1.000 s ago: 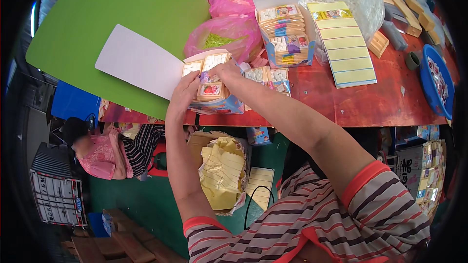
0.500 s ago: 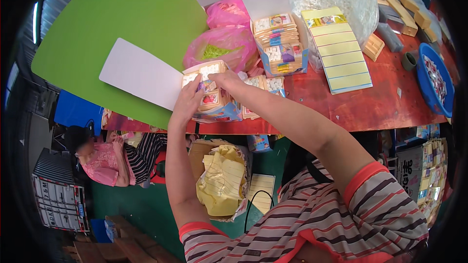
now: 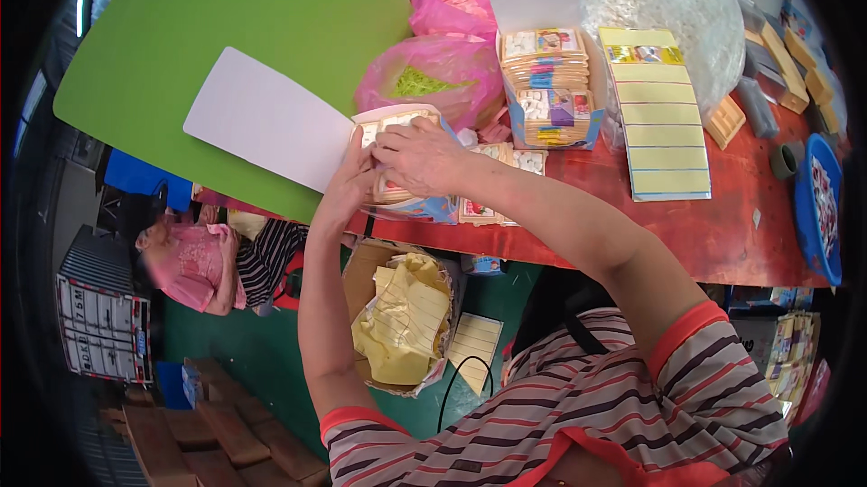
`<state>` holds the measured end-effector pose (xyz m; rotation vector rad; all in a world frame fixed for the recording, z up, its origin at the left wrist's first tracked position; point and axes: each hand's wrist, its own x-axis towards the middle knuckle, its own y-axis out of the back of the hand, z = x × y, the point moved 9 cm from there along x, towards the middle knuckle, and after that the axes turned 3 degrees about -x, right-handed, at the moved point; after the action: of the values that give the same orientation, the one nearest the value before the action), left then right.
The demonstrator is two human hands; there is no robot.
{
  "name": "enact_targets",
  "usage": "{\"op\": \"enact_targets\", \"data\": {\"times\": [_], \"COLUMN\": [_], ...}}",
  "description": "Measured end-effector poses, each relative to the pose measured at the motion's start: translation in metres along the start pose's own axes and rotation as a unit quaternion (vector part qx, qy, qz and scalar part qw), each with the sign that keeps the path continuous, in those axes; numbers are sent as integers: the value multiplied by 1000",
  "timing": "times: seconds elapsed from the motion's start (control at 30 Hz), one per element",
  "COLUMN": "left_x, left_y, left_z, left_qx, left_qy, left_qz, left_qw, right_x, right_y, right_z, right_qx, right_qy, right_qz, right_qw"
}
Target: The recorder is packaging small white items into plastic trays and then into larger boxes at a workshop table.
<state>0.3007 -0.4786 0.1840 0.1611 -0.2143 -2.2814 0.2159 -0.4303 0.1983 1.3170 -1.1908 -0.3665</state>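
Red table (image 3: 722, 239) above green floor (image 3: 257, 347)

The right hand (image 3: 417, 159) has been laid further toward nine o'clock across the open box (image 3: 424, 210). The packs (image 3: 389, 190) near its six o'clock end, earlier exposed, are now mostly covered.

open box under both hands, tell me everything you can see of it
The open box looks like printed cardboard, blue-patterned outside, with a long, plain white flap reaching left over the green board. Trays of white pieces show inside. It stands near the front edge of the red table. The left hand is at its left side; the right hand covers much of its contents.
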Motion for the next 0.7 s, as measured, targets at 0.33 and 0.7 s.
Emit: {"op": "enact_targets", "data": {"times": [0.33, 0.7], "left_x": [-5, 9], "left_y": [10, -1], "left_z": [-2, 18], "left_qx": [520, 461], "left_qy": [-102, -99], "left_qz": [21, 81], "left_qw": [848, 878], "right_x": [-6, -9], "right_y": [-8, 13], "right_z": [9, 46], "right_qx": [-48, 188], "right_qy": [32, -45], "right_qz": [62, 128], "right_qw": [996, 973]}}
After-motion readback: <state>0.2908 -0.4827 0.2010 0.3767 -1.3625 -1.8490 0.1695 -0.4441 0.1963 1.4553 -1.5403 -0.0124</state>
